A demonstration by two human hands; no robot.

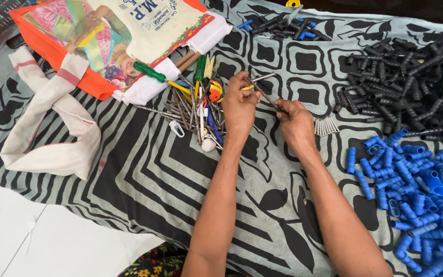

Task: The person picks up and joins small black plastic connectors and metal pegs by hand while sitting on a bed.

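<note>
The person's left hand (239, 105) and right hand (294, 120) are both closed on one thin metal tool (262, 91), holding it up just above the black-and-white patterned cloth (144, 169), maybe so both hands can work its ends. The tool looks long, skinny and grey, with a bit of yellow by the left fingers. A heap of tools (196, 102) lies just left, small nails (326, 125) just right, and blue tube pieces (416, 195) and black tube pieces (411, 77) farther right.

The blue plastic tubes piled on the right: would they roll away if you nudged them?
Probably somewhat. The blue plastic tubes are short round cylinders, so loose ones could roll. They lie on a patterned cloth, which likely slows them. They look hollow, so probably light and stiff rather than floppy.
</note>
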